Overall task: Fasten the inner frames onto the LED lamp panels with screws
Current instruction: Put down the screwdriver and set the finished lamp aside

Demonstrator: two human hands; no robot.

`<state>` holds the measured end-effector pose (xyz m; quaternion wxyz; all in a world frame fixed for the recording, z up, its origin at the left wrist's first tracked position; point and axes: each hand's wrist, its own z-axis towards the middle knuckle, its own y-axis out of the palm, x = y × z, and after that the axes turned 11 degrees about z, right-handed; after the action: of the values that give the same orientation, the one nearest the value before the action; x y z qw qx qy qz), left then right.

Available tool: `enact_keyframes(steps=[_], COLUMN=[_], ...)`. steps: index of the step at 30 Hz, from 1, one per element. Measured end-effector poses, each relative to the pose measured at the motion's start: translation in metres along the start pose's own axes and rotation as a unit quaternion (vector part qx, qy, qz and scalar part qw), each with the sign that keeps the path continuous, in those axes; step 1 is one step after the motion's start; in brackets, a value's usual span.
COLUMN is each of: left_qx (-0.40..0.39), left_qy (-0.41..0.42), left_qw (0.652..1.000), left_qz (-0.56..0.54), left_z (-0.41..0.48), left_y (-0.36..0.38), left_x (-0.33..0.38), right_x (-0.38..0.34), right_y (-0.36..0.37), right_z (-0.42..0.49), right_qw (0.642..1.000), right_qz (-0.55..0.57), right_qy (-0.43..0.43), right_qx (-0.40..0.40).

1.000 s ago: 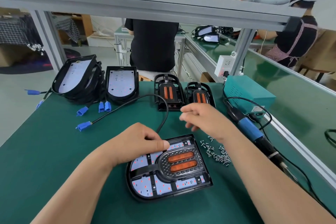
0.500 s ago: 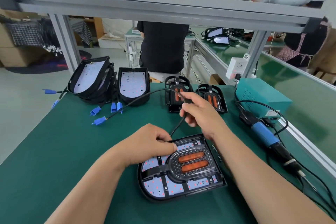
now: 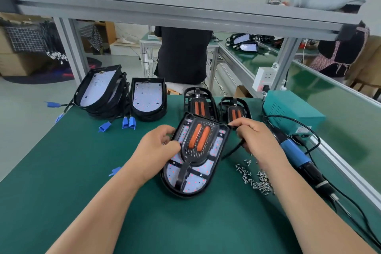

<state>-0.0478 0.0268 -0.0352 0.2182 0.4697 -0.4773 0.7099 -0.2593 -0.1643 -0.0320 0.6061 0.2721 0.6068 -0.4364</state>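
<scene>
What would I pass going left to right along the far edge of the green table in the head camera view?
Leaning stack of lamp panels → second lamp panel pile → first inner frame → second inner frame → teal box.

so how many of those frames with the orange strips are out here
3. The first frame sits in the lamp panel held by the left hand and right hand. The second frame and third frame are side by side behind it on the table, and may hide more beneath them.
</scene>
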Motion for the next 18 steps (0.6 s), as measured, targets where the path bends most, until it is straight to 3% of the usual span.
enact_keyframes(steps=[6,12,15,18], left_qx=[-0.028,-0.022,0.009,0.065], left_qy=[-0.030,-0.046,-0.051,-0.068], left_qw=[0.995,0.988,0.985,0.984], left_qz=[0.089,0.147,0.162,0.154], left_z=[0.004,0.006,0.007,0.009], left_y=[-0.001,0.001,0.004,0.009], left_x=[-0.006,-0.008,-0.009,-0.010], right_x=[-0.006,-0.001,-0.002,-0.005], right_y=[0.000,0.013,0.026,0.038], right_z=[-0.004,-0.008,-0.010,-0.019], right_qw=[0.992,0.945,0.947,0.938], right_qz=[0.124,0.322,0.317,0.332], right_qy=[-0.003,-0.010,0.010,0.037], right_qx=[-0.035,-0.048,-0.041,-0.090])
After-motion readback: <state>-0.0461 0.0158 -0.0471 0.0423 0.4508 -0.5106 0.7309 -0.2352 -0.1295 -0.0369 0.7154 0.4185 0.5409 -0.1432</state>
